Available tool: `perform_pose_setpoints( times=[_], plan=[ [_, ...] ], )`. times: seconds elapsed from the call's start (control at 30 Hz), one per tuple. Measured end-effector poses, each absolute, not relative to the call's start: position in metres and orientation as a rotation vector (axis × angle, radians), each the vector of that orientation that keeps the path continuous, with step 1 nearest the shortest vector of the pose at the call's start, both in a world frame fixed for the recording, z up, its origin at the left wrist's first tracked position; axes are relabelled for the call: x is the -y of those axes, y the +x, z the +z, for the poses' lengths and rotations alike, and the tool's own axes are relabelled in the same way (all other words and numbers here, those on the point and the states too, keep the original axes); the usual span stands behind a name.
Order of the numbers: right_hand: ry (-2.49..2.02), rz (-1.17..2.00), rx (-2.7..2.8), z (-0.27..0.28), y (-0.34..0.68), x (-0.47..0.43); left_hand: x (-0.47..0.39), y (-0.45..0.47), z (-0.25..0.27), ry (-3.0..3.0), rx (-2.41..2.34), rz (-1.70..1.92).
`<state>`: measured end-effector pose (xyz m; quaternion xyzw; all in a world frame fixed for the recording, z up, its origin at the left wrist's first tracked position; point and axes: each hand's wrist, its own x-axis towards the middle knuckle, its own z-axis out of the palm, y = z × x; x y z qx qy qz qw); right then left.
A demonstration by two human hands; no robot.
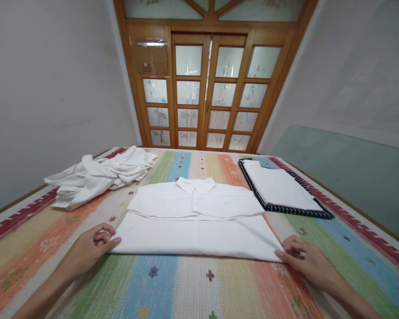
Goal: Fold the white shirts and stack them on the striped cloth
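Observation:
A white collared shirt [195, 235] lies in front of me, partly folded, its collar at the far side and a straight fold along the near edge. My left hand [95, 243] pinches the near left corner, thumb on top. At the near right corner, my right hand [301, 254] grips the cloth between thumb and fingers. Both corners rest at or close to the table surface; a slanted crease runs through the fabric by the right corner.
A crumpled white garment [103, 175] lies at the far left. On the right, a folded white garment [279, 184] rests on a black striped cloth [295, 212]. Everything sits on a colourful striped tablecloth [199, 288]. Walls flank the table; wooden glazed doors [206, 88] stand beyond.

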<state>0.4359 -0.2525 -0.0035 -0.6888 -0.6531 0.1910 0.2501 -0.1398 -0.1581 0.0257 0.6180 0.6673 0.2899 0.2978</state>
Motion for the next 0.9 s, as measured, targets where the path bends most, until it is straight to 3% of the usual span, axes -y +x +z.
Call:
perform_pose_setpoints(
  times=[0.3,0.47,0.63,0.9],
  plan=[
    [-1.942,0.392,1.814,-0.003,0.432,0.256,0.159,-0.15,0.009,1.705,-1.787,0.631],
    [-2.018,0.095,1.82,0.003,0.422,0.255,0.157,-0.147,0.019,1.947,-1.903,0.503],
    [-1.769,-0.162,2.01,0.004,0.391,0.243,0.154,-0.105,0.031,2.284,-1.804,0.529],
    [-1.466,-0.022,2.328,-0.009,0.339,0.213,0.15,-0.044,0.009,2.679,-1.386,0.501]
  ],
)
